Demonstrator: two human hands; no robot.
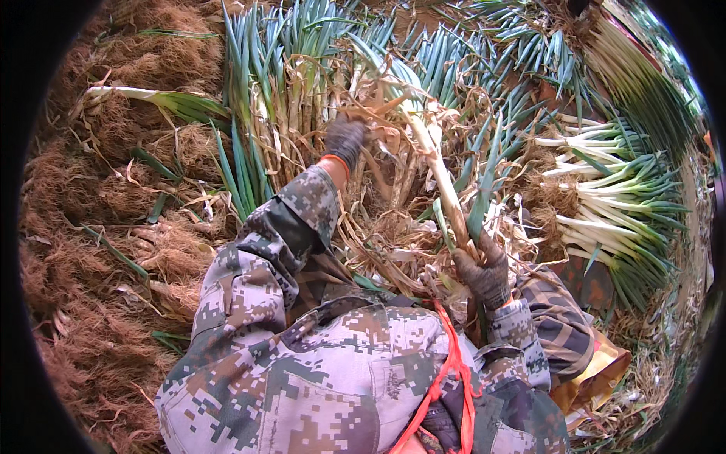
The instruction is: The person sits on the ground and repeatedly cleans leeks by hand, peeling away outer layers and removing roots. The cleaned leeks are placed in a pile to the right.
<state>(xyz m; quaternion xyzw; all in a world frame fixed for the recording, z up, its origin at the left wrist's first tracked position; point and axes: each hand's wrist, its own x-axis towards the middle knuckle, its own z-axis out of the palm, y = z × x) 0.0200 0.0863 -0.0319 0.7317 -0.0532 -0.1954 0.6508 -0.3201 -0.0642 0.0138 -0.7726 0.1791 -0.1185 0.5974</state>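
The long onion stalk (441, 178) slants across the upper middle of the frame, a little right of centre, its pale stem turning browner toward the lower end. My right hand (485, 272), in a dark knitted glove, is clamped round that lower end, right of the middle of the frame. My left hand (354, 135) is up in the upper middle of the frame, gloved too, with an orange band (336, 160) at the wrist. Its fingers are lost among dry leaves (382, 113) — I cannot tell whether they are closed on any. Below and between my hands lies a heap of tan husks (389, 261), in the centre of the frame. Beyond my left hand, at the upper left of centre, unpeeled onions (283, 83) stand close together with their green tops up. To the right of the frame, peeled onions (597, 200) lie in a row, white stems toward me and green leaves pointing to the rim; another bundle (643, 87) is at the upper right. The whole left side is matted brown roots (113, 303) — one loose onion (155, 98) lies on them at the upper left. My camouflage jacket (325, 386) fills the lower middle, a red-orange strap (454, 356) hanging down it, with plaid cloth (556, 321) at the lower right.
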